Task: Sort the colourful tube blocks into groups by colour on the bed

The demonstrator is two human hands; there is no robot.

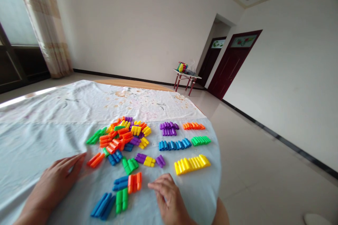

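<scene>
My left hand (59,174) lies on the cloth, fingers stretched out, beside an orange pair of plastic pieces (95,160) shaped like marker caps. My right hand (169,195) is bent above the cloth, fingers loosely curled and apart, with nothing visible in it. To its left is an orange set (134,182) touching blue pieces (120,183) and close to green ones (121,200). More blue pieces (103,205) lie nearer me. A mixed heap (116,142) spreads beyond both hands. Single-colour rows stand at right: purple (169,126), orange (194,126), blue (174,144), green (201,140) and yellow (192,164).
A pale blue cloth (66,137) and a white floral cloth (87,100) cover the table, whose rounded edge runs down the right side. A small side table (194,76) with a colourful bag (182,67) stands near the far wall. Dark red doors (232,65) are at right.
</scene>
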